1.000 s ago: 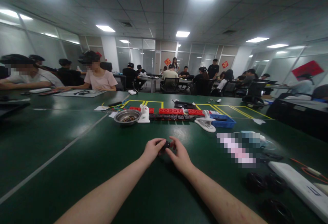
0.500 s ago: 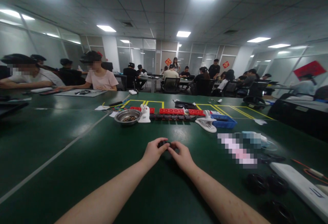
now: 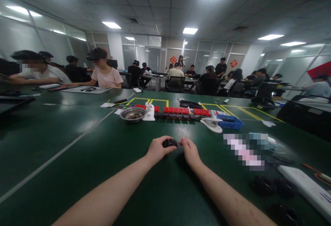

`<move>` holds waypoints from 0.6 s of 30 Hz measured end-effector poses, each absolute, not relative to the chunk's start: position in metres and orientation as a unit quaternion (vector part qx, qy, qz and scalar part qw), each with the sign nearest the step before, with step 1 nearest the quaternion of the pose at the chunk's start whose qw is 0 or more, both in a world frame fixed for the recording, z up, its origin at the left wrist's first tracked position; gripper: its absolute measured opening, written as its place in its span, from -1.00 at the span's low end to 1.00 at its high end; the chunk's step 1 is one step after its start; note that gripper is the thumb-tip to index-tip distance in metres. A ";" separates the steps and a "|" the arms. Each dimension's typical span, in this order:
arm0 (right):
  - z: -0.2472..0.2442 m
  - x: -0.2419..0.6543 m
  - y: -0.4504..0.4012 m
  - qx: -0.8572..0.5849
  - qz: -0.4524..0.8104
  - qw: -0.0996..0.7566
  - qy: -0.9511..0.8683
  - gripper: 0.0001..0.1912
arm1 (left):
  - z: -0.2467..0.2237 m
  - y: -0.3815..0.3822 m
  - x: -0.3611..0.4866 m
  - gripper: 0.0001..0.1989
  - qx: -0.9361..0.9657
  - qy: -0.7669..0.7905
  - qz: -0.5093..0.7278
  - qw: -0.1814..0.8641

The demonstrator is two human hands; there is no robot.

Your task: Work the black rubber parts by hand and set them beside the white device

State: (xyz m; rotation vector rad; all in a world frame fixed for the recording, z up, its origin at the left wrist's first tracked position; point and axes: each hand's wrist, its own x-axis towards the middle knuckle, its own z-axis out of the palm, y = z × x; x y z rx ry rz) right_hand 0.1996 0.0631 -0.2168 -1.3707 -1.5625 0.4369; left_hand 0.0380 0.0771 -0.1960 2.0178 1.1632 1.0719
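My left hand grips a small black rounded part, with the thumb below and the fingers over its top. The part has a ridged or slotted face; its exact kind I cannot make out. Just to the right, apart from the part, my right hand has its thumb and fingertips pressed together. Anything in that pinch is too small to see. Both hands are just above the green table. Beyond them stands a metal bowl of small brass-coloured and dark pieces.
White clamp stands flank a row of red blocks and black modules. A blue tray sits at right. Black round parts and a long white device lie near right. Co-workers sit across the table.
My right hand has moved away from the black part to the right, leaving it in my left hand alone. The view has shifted slightly.
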 end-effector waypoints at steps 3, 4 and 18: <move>-0.217 0.199 0.063 -0.567 0.204 0.423 -0.676 -0.47 | -0.194 0.075 0.037 -0.63 0.776 0.425 0.378 0.274; -0.217 0.198 0.063 -0.561 0.209 0.409 -0.688 -0.49 | -0.195 0.075 0.037 -0.64 0.779 0.421 0.375 0.273; -0.218 0.196 0.063 -0.485 0.240 0.495 -0.680 -0.65 | -0.206 0.089 0.040 -0.64 0.685 0.456 0.434 0.367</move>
